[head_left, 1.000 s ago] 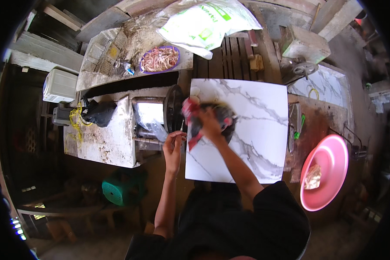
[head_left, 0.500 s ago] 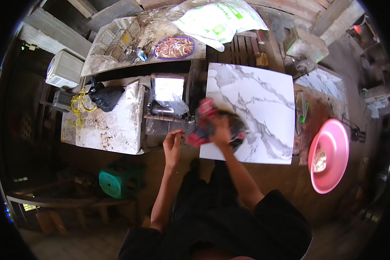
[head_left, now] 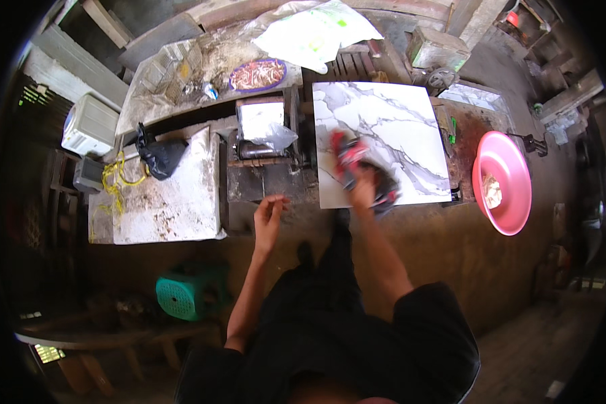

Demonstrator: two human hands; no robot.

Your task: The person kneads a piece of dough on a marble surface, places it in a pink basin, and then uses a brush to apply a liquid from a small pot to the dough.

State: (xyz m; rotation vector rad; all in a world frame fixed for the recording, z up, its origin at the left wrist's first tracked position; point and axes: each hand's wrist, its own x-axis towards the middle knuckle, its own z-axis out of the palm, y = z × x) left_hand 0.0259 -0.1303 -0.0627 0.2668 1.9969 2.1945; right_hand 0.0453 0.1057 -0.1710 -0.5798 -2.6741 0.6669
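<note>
My right hand [head_left: 363, 192] is pressed on a crumpled red and black cloth [head_left: 349, 153], blurred by motion. The cloth lies over the lower left part of a white board with grey marble veining [head_left: 404, 128]. Held off to the left, in front of a dark machine, my left hand [head_left: 268, 219] has loosely bent fingers with nothing visible in them. That machine has a pale plate [head_left: 261, 120] on top, with a clear plastic bag [head_left: 275, 137] lying at its lower edge.
A pink basin [head_left: 515, 185] with something pale inside stands right of the board. Behind the machine lies a purple-rimmed tray of pinkish pieces [head_left: 257, 75]. A black plastic bag [head_left: 160, 155] rests on the left table [head_left: 172, 202]. Below it stands a green stool [head_left: 176, 296].
My right hand and the cloth have moved slightly right across the board. The view has shifted, so the board and basin appear higher and further left. My left hand stays about where it was.
</note>
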